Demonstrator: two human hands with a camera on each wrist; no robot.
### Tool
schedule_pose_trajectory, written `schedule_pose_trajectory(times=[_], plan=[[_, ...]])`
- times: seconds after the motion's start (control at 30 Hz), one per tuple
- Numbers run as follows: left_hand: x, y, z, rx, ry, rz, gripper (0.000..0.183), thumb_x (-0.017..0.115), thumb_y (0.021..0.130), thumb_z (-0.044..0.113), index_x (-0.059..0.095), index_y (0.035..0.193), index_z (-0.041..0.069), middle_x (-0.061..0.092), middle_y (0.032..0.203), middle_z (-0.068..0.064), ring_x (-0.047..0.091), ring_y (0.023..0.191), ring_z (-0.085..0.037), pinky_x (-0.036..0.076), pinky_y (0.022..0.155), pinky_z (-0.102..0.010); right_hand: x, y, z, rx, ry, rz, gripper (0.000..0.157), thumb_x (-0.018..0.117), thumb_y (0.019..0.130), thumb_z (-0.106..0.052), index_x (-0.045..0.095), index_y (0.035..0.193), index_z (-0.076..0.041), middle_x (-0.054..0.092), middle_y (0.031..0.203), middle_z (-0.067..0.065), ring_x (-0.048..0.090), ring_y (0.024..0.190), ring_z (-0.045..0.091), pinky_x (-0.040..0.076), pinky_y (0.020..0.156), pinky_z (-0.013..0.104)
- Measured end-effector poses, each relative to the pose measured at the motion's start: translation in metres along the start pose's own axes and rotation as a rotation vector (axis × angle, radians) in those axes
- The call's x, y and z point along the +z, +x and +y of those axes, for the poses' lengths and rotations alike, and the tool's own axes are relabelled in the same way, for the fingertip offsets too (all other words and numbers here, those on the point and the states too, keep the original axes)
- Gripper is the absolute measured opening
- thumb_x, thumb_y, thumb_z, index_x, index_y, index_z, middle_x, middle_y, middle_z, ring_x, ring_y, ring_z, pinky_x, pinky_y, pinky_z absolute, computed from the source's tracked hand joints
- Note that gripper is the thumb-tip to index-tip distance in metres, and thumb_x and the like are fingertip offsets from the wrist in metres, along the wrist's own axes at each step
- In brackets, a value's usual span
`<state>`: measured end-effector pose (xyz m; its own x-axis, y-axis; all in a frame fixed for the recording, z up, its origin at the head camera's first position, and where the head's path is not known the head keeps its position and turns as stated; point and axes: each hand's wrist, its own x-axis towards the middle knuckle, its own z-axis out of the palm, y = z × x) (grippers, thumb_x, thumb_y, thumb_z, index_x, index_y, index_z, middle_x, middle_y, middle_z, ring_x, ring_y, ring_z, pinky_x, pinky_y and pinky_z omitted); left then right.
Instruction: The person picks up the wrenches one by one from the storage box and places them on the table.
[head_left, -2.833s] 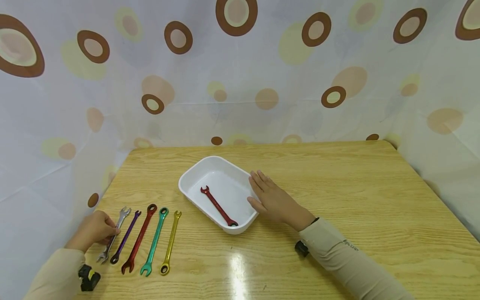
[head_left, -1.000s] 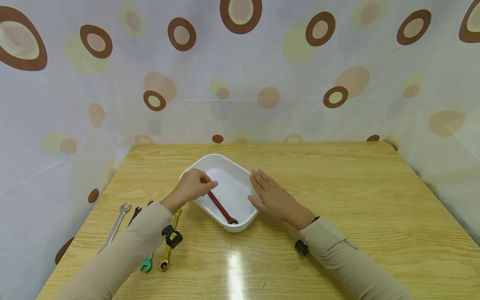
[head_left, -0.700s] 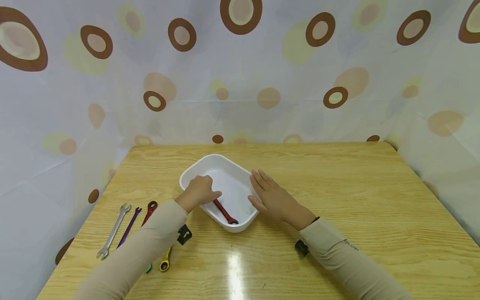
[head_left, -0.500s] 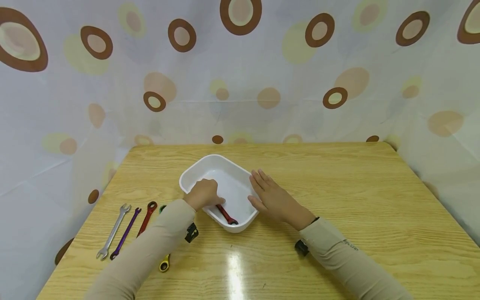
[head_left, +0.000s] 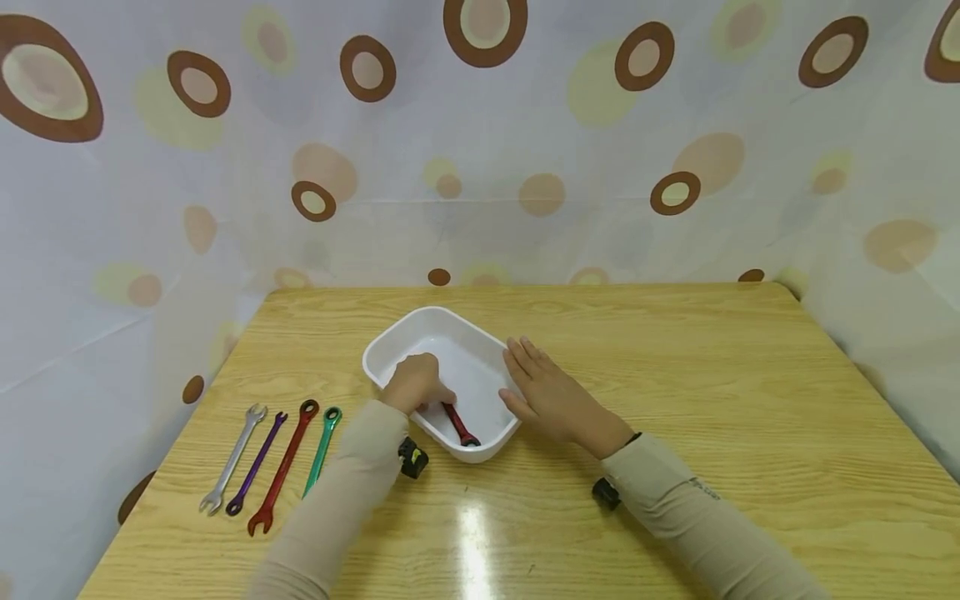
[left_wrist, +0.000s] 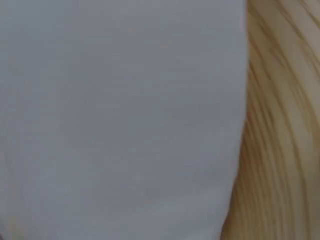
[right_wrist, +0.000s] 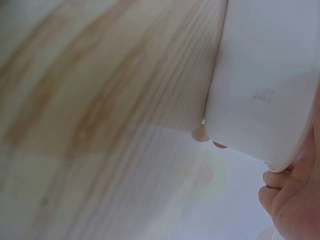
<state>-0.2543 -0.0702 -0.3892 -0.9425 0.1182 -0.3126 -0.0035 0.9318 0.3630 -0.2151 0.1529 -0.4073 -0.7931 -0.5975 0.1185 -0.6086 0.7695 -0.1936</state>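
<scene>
A white tray (head_left: 405,323) holds a red combination wrench (head_left: 458,423), its ring end toward the near corner. My left hand (head_left: 417,383) reaches over the tray's near left rim and grips the wrench between thumb and curled fingers; the upper part of the wrench and most fingertips are hidden under the hand. With fingers straight, my right hand (head_left: 551,396) rests against the tray's right side. In the right wrist view, that hand (right_wrist: 295,197) lies at the tray's edge, beside the white wall (right_wrist: 262,75). The tray's outer wall (left_wrist: 125,120) fills most of the left wrist view.
Left of the tray lie a silver wrench (head_left: 234,457), a purple wrench (head_left: 258,461), a larger red wrench (head_left: 285,467) and a green wrench (head_left: 322,446), partly covered by the left sleeve (head_left: 337,500). They are on a wooden table (head_left: 675,358) backed by a patterned curtain (head_left: 487,233).
My left hand has moved from beside the silver wrench into the tray, then along the red wrench toward the near end. The left sleeve now hides the yellow wrench. My right hand has stayed put.
</scene>
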Motion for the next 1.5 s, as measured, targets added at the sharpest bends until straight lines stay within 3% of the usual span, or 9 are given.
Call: schedule_pose_trajectory(times=[0.23,0.37,0.53,0.73,0.87,1.1,1.5], plan=[[0.007,0.006,0.0,-0.035,-0.065,0.039,0.028,0.076,0.075,0.024,0.056,0.078,0.006,0.053,0.067,-0.004,0.05,0.048,-0.012,0.04,0.044,-0.02,0.0,-0.001,0.0,0.006,0.01,0.008,0.063,0.035,0.103,-0.037,0.024,0.147,0.008,0.015,0.156,0.022,0.01,0.145,0.036,0.016,0.118,0.047],[0.01,0.007,0.0,-0.031,-0.07,0.076,0.029,0.076,0.075,0.026,0.056,0.073,0.006,0.055,0.066,-0.005,0.051,0.051,-0.015,0.041,0.045,-0.022,0.0,-0.001,0.0,-0.006,0.009,0.024,0.063,0.037,0.103,-0.036,0.025,0.146,0.009,0.016,0.156,0.023,0.011,0.145,0.038,0.016,0.118,0.047],[0.011,0.008,-0.002,-0.006,-0.108,0.098,0.029,0.075,0.075,0.025,0.056,0.078,0.004,0.055,0.069,-0.006,0.054,0.057,-0.018,0.043,0.05,-0.024,0.001,-0.001,0.0,-0.02,0.002,0.034,0.063,0.037,0.103,-0.035,0.025,0.146,0.009,0.016,0.156,0.024,0.012,0.145,0.038,0.017,0.118,0.048],[0.011,0.01,-0.006,0.03,-0.258,0.041,0.018,0.071,0.079,0.014,0.059,0.074,0.002,0.062,0.056,-0.007,0.06,0.045,-0.013,0.048,0.047,-0.021,0.0,-0.001,-0.001,-0.018,0.011,0.039,0.062,0.037,0.103,-0.035,0.025,0.146,0.009,0.017,0.156,0.023,0.012,0.145,0.038,0.016,0.118,0.047],[0.011,0.01,-0.007,0.043,-0.311,0.018,0.019,0.072,0.082,0.013,0.058,0.074,0.002,0.062,0.062,-0.007,0.059,0.045,-0.011,0.05,0.05,-0.022,0.0,-0.002,-0.002,-0.01,0.009,0.032,0.063,0.037,0.103,-0.036,0.025,0.146,0.009,0.016,0.156,0.023,0.011,0.145,0.037,0.016,0.118,0.046],[0.011,0.011,-0.006,0.039,-0.318,-0.009,0.021,0.071,0.085,0.015,0.059,0.077,0.001,0.062,0.068,-0.007,0.058,0.046,-0.01,0.05,0.052,-0.021,0.0,-0.002,-0.001,-0.011,0.005,0.039,0.063,0.038,0.103,-0.036,0.026,0.146,0.009,0.017,0.156,0.023,0.011,0.145,0.036,0.016,0.118,0.046],[0.008,0.012,-0.005,0.048,-0.316,0.003,0.023,0.071,0.086,0.016,0.059,0.072,0.002,0.058,0.065,-0.004,0.055,0.051,-0.011,0.046,0.051,-0.021,0.0,-0.002,-0.001,-0.012,0.003,0.041,0.062,0.037,0.103,-0.035,0.026,0.146,0.009,0.018,0.155,0.023,0.012,0.145,0.038,0.018,0.117,0.047]])
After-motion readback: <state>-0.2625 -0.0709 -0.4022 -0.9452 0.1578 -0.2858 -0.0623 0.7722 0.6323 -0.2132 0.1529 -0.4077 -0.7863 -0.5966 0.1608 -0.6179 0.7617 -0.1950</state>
